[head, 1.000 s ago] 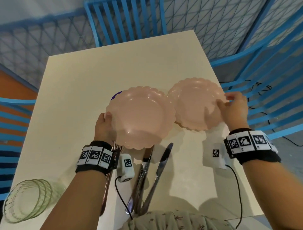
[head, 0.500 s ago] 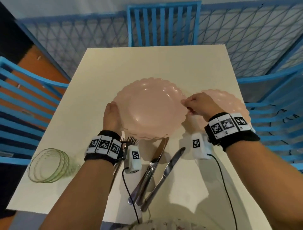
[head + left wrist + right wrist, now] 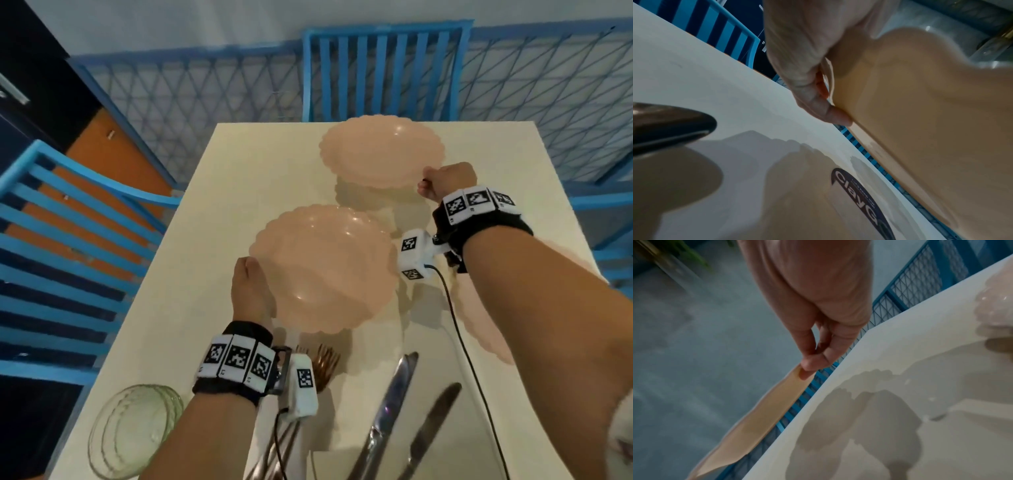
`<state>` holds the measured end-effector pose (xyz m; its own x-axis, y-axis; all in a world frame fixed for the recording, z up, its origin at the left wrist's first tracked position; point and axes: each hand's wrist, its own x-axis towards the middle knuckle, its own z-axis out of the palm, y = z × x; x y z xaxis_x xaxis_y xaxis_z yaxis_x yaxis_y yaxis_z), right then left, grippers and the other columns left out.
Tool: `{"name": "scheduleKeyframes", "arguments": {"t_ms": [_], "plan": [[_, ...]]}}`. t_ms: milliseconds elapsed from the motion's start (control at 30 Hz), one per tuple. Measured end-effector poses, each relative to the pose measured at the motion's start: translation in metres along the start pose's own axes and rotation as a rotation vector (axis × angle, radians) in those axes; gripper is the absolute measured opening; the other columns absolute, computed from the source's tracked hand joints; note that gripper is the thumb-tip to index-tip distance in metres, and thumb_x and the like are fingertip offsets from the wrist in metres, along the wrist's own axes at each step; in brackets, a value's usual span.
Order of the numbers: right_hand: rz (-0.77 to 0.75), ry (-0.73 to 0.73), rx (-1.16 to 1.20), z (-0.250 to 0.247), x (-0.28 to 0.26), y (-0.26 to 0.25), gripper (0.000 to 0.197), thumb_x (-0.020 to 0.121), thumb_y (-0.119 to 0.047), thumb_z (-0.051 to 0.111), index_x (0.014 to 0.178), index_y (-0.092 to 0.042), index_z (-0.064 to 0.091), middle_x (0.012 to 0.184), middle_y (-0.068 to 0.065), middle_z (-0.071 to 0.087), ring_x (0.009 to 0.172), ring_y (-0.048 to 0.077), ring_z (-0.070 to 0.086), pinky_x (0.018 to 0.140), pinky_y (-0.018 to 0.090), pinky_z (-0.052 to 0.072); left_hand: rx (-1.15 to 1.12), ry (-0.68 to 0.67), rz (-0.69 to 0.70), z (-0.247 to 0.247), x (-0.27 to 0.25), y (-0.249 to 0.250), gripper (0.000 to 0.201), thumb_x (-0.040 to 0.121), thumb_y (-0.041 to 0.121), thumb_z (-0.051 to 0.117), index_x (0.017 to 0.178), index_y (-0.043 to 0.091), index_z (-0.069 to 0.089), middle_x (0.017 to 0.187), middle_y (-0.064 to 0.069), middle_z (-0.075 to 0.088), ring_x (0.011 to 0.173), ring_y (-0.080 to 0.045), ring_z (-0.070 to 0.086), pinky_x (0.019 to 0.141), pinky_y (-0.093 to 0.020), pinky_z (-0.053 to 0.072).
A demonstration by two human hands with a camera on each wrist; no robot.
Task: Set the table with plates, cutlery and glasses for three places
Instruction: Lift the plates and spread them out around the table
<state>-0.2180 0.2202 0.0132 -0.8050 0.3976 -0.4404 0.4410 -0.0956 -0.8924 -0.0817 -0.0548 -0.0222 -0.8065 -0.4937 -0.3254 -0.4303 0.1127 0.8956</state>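
Presently, two pink scalloped plates are held clear above the worktop. The right hand pinches the far plate at its near rim, thumb over, fingers beneath, near the far edge. The left hand grips the near plate at its left rim. A third plate lies partly hidden under the right forearm. Judged thin, light, stiff and glossy: rim pinches suffice but may slip or tilt; lower flat. Knives, forks and stacked glass bowls wait at the near edge.
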Motion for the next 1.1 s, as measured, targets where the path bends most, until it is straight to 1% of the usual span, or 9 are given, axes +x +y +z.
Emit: {"name": "scheduleKeyframes", "arguments": {"t_ms": [167,267,533,667,767,833,933,1033,1100], "plan": [[-0.024,-0.029,-0.141,0.024,0.033,0.011,0.032,0.098,-0.010,0.042,0.067,-0.017,0.040,0.071,-0.001,0.050,0.050,0.004,0.058,0.050,0.013,0.051,-0.034,-0.018,-0.038,0.002,0.018,-0.003,0.022,0.100,0.024,0.025,0.097,0.014,0.045,0.080,0.005,0.047,0.085,-0.022,0.044,0.071,-0.029,0.036],[-0.037,-0.031,-0.190,0.027,0.047,0.018,0.030,0.097,-0.010,0.043,0.069,-0.021,0.041,0.075,-0.003,0.051,0.034,-0.006,0.055,0.044,0.008,0.049,-0.038,-0.021,-0.032,0.005,0.023,-0.006,0.025,0.100,0.025,0.025,0.097,0.013,0.046,0.080,0.003,0.048,0.082,-0.022,0.045,0.072,-0.031,0.036],[-0.022,-0.108,-0.300,0.023,0.060,0.025,0.027,0.094,-0.004,0.046,0.072,-0.020,0.044,0.079,-0.002,0.053,0.037,-0.008,0.057,0.045,0.008,0.048,-0.029,-0.019,-0.045,0.013,0.023,-0.006,0.026,0.100,0.025,0.025,0.095,0.011,0.046,0.077,0.001,0.047,0.067,-0.015,0.043,0.059,-0.027,0.034],[0.013,-0.103,-0.416,0.018,0.048,0.026,0.020,0.090,-0.005,0.053,0.072,-0.013,0.055,0.073,0.002,0.061,0.045,0.003,0.064,0.079,0.029,0.059,-0.016,0.001,-0.027,0.010,0.019,-0.006,0.026,0.101,0.024,0.024,0.096,0.009,0.045,0.077,0.001,0.046,0.074,-0.020,0.042,0.066,-0.029,0.035],[-0.019,-0.105,-0.489,0.016,0.021,0.020,0.027,0.092,-0.013,0.054,0.103,0.010,0.063,0.084,0.017,0.072,0.068,0.020,0.065,0.084,0.039,0.056,-0.034,0.018,-0.019,0.008,0.014,-0.006,0.026,0.100,0.023,0.025,0.093,0.009,0.046,0.077,0.000,0.047,0.078,-0.022,0.043,0.071,-0.030,0.036],[0.014,-0.283,-0.483,0.012,-0.009,0.014,0.036,0.095,-0.022,0.052,0.116,0.007,0.056,0.102,0.018,0.065,0.079,0.024,0.063,0.080,0.035,0.054,-0.057,0.022,-0.011,0.007,0.009,-0.003,0.027,0.100,0.021,0.026,0.085,0.011,0.046,0.077,0.001,0.048,0.078,-0.021,0.044,0.066,-0.029,0.036],[0.115,-0.583,-0.556,0.000,-0.053,0.012,0.031,0.095,-0.033,0.050,0.105,-0.005,0.059,0.087,0.006,0.060,0.066,0.017,0.057,0.062,0.023,0.044,-0.093,0.028,0.025,0.007,-0.005,0.006,0.027,0.101,0.021,0.026,0.083,0.015,0.046,0.076,0.003,0.047,0.071,-0.016,0.044,0.060,-0.021,0.038],[0.026,-0.687,-0.577,-0.016,-0.079,0.017,0.018,0.096,-0.022,0.051,0.084,-0.010,0.059,0.073,0.000,0.053,0.059,0.012,0.051,0.053,0.018,0.040,-0.095,0.034,0.072,0.001,-0.025,0.014,0.024,0.102,0.019,0.025,0.095,0.009,0.045,0.075,0.004,0.044,0.067,-0.013,0.041,0.045,-0.003,0.035],[-0.065,-0.671,-0.563,-0.025,-0.089,0.014,0.025,0.095,-0.015,0.052,0.070,-0.013,0.055,0.067,-0.001,0.051,0.056,0.009,0.049,0.049,0.015,0.039,-0.088,-0.001,0.058,-0.005,-0.034,0.018,0.026,0.102,0.021,0.026,0.103,0.006,0.047,0.081,-0.001,0.048,0.072,-0.015,0.042,0.049,-0.007,0.039]]}}
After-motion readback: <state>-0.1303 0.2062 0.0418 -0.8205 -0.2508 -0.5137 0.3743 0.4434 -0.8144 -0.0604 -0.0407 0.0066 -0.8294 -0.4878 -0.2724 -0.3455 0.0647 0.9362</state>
